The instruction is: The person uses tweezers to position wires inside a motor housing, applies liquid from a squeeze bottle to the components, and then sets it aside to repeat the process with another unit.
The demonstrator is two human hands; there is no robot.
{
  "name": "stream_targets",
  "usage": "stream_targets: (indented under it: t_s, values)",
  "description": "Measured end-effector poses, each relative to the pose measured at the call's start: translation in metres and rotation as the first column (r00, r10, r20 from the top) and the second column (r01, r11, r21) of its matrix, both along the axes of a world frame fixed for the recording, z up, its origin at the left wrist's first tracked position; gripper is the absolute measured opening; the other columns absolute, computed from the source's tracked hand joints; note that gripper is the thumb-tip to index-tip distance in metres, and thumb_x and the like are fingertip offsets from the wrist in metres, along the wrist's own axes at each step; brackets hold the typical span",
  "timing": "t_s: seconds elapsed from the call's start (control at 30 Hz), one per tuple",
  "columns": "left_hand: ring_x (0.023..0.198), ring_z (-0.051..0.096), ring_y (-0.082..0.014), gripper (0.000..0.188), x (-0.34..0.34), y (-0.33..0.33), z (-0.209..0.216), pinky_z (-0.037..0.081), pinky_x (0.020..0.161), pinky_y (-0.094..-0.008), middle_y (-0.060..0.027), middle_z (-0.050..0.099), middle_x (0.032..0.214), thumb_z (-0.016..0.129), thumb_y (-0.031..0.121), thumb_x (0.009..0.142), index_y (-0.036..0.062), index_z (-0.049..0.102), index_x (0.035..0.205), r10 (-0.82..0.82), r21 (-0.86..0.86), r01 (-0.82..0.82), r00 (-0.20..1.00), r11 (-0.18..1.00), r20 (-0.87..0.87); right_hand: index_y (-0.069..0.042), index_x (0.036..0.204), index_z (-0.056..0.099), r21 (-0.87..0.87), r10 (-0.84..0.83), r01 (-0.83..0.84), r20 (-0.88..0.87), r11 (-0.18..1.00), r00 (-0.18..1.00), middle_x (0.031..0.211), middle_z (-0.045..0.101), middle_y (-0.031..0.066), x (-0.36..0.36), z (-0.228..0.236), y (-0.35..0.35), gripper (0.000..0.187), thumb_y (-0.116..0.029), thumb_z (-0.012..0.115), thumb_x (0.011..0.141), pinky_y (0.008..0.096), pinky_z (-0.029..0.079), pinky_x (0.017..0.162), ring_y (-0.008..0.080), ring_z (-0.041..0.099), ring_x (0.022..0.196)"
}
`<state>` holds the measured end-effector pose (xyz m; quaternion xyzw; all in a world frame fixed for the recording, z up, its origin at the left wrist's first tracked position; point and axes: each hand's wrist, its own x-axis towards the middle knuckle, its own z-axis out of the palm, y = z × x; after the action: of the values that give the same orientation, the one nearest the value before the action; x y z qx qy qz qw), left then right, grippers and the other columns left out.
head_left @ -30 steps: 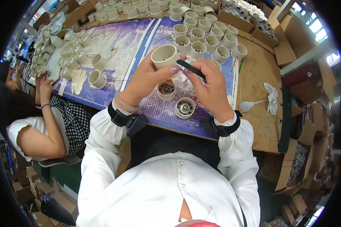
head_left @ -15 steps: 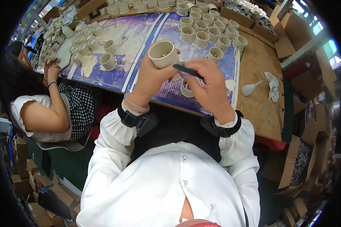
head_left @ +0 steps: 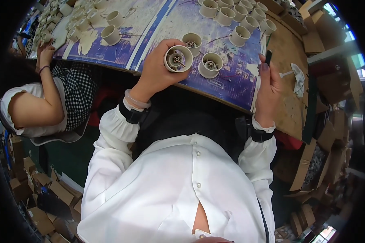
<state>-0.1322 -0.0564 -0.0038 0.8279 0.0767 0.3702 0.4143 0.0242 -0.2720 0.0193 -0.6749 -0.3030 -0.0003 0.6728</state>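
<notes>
My left hand is wrapped around a cream cylindrical housing, held just above the table's near edge. Its opening is tipped up, showing a round metal core and thin spokes inside. Well to the right, my right hand is raised with a slim dark-handled tool gripped between thumb and fingers; the tool's tip cannot be made out. Beside the held housing, a similar housing stands upright on the table, and another housing stands just behind it.
The purple printed table covering carries several more housings with thin wires at the back. On the brown board to the right lie a white cloth and a small white nozzle. A co-worker sits at left. Open cardboard boxes stand at right.
My right hand has drawn away from the housing to the right, still holding the tool. The housing in my left hand now shows its inside more fully. The whole view has shifted.
</notes>
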Motion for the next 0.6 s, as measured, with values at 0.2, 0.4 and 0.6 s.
stream_targets:
  t_s: [0.2, 0.4, 0.6]
  values:
    - [0.097, 0.06, -0.0166, 0.05, -0.003, 0.006, -0.014, 0.048, 0.085, -0.0273, -0.0067, 0.06, 0.108, 0.079, 0.007, 0.07, 0.005, 0.053, 0.112, -0.088, -0.13, 0.076, 0.992, 0.989, -0.091, 0.0, 0.107, 0.064, -0.09, 0.062, -0.076, -0.149, 0.993, 0.987, 0.105, 0.068, 0.0064, 0.008, -0.024, -0.008, 0.019, -0.015, 0.055, 0.098, 0.0247, 0.043, 0.088, 0.0098, 0.059, 0.096]
    - [0.092, 0.063, -0.0182, 0.051, 0.0, 0.005, -0.018, 0.05, 0.081, -0.0292, -0.0063, 0.064, 0.102, 0.082, 0.01, 0.067, 0.0071, 0.055, 0.111, -0.066, -0.082, 0.063, 0.997, 0.995, -0.037, -0.002, 0.105, 0.064, -0.402, 0.061, -0.055, 0.001, 0.914, 0.998, 0.1, 0.069, 0.0062, 0.007, -0.02, -0.02, 0.014, -0.009, 0.06, 0.094, 0.0233, 0.047, 0.08, 0.0108, 0.062, 0.089]
    - [0.094, 0.063, -0.0188, 0.053, 0.003, 0.006, -0.022, 0.05, 0.081, -0.0291, -0.0065, 0.063, 0.103, 0.082, 0.011, 0.067, 0.0073, 0.055, 0.112, -0.083, -0.078, 0.078, 0.995, 0.994, -0.06, -0.001, 0.101, 0.064, -0.151, 0.01, -0.011, -0.013, 0.988, 1.0, 0.095, 0.07, 0.0056, -0.013, -0.003, 0.008, 0.011, -0.004, 0.064, 0.09, 0.019, 0.046, 0.07, 0.0086, 0.062, 0.081]
